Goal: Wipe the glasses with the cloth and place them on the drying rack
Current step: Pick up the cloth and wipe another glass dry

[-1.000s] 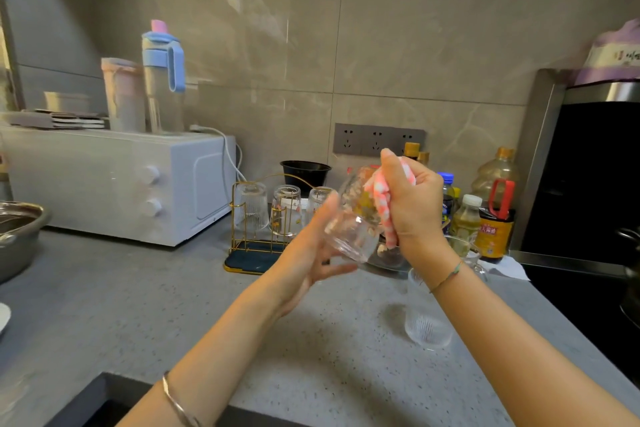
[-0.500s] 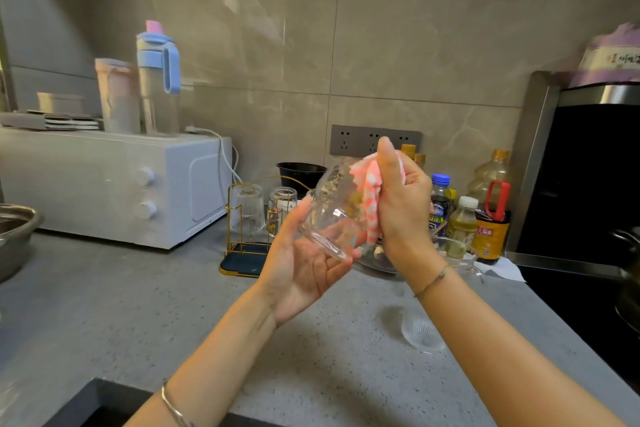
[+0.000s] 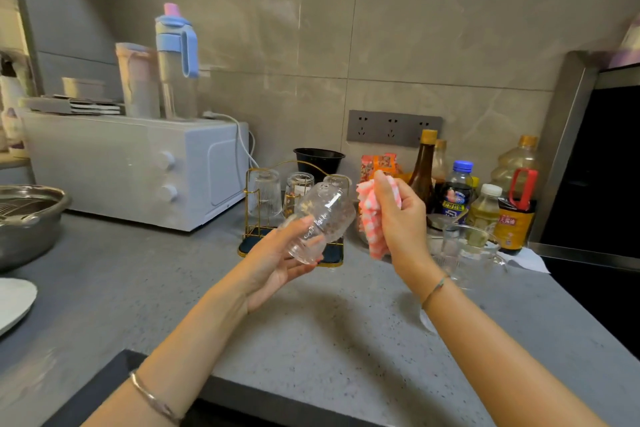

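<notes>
The left grip (image 3: 273,263) holds a clear patterned glass (image 3: 322,222) tilted on its side above the grey table (image 3: 311,340), with the fingers curled under it. The right grip (image 3: 398,218) clutches a pink-and-white checked cloth (image 3: 372,218) just beside the glass. Behind them a gold wire drying rack (image 3: 252,246) carries upturned ribbed glasses (image 3: 265,196). A white microwave (image 3: 121,166) stands to its left and bottles (image 3: 457,198) to its right.
</notes>
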{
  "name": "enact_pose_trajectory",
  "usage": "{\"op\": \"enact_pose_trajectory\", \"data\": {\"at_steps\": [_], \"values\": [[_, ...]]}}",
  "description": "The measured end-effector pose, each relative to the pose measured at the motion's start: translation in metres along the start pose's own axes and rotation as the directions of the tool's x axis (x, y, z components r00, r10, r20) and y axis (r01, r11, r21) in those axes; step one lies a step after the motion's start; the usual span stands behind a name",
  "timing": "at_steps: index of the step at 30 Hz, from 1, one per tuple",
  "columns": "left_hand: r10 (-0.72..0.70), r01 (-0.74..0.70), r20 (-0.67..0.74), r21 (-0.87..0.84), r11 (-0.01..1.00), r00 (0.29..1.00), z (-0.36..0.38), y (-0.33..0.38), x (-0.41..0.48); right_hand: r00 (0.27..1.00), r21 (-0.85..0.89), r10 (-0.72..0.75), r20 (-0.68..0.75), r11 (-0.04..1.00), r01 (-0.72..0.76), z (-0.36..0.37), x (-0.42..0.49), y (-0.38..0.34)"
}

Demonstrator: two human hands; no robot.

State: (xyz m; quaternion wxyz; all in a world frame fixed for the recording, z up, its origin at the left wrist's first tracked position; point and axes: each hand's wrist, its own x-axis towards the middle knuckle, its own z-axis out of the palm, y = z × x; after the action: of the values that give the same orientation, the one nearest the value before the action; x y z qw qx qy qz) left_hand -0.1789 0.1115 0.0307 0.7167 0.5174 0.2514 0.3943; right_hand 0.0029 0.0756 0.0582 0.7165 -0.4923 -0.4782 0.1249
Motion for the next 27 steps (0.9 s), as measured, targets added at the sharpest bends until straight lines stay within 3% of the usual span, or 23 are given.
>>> {"op": "enact_pose_trajectory", "data": {"at_steps": [6,9,14,18,20,23,27], "values": [[0.101,-0.033,-0.192,0.326,0.945,0.976,-0.037,0.000,-0.004,0.953,-0.239,0.126,0.274,0.969,-0.060,0.012,-0.029,0.036],[0.159,-0.021,-0.285,0.434,0.901,0.945,-0.046,-0.005,-0.007,0.878,-0.408,0.230,0.420,0.912,-0.043,0.015,-0.040,0.064],[0.189,0.001,-0.324,0.505,0.863,0.927,-0.045,-0.011,-0.009,0.741,-0.577,0.415,0.528,0.816,-0.046,0.009,-0.044,0.086],[0.208,-0.012,-0.304,0.540,0.842,0.930,-0.045,-0.013,-0.006,0.784,-0.502,0.290,0.549,0.864,0.031,0.006,-0.030,0.060],[0.232,-0.040,-0.286,0.547,0.836,0.930,-0.044,-0.010,-0.005,0.743,-0.423,0.238,0.625,0.904,0.067,0.003,-0.022,0.038],[0.263,-0.087,-0.255,0.544,0.834,0.930,-0.042,-0.007,-0.002,0.641,-0.300,0.231,0.732,0.954,-0.002,0.004,-0.019,0.010],[0.329,-0.170,-0.226,0.523,0.835,0.917,-0.039,-0.005,-0.001,0.632,-0.262,0.218,0.744,0.965,-0.024,0.017,-0.021,-0.005]]}}
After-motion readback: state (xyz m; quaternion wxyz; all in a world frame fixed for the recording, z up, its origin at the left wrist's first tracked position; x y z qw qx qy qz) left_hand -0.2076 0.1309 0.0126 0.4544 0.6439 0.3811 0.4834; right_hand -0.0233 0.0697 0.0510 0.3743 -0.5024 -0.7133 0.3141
